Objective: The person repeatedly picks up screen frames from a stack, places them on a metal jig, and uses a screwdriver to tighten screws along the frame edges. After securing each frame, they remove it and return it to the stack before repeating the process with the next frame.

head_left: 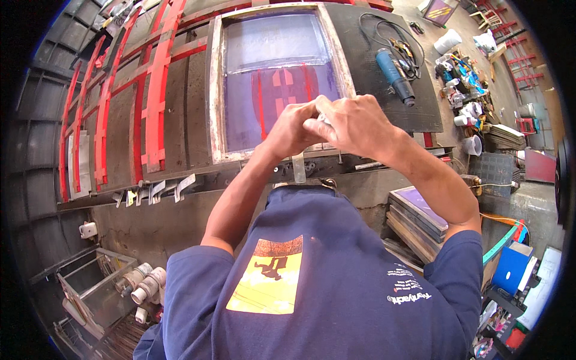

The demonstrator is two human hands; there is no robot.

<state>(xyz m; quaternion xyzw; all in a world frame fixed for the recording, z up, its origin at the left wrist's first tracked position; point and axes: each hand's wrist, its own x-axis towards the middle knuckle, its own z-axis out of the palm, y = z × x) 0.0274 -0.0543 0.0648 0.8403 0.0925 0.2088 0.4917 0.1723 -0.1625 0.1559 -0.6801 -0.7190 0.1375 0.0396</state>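
Observation:
My left hand [292, 131] and my right hand [355, 122] meet above the near edge of a silk-screen frame [217, 96]. Both have their fingers curled in and pressed together. A small whitish bit [323, 119] shows between them, too covered to name. The frame lies flat, its pale wooden border worn and stained. Purple mesh [239, 114] fills it, with a dark red patch [282, 90] and bright red strokes in the middle. Across the far part of the mesh is a paler, shiny area [273, 45].
A blue heat gun [393, 75] with a coiled black cord lies on a dark board [420, 114] right of the frame. Red slatted racks [155, 114] stand left. Stacked frames [414, 225] sit below right; containers and bottles [459, 90] clutter the far right.

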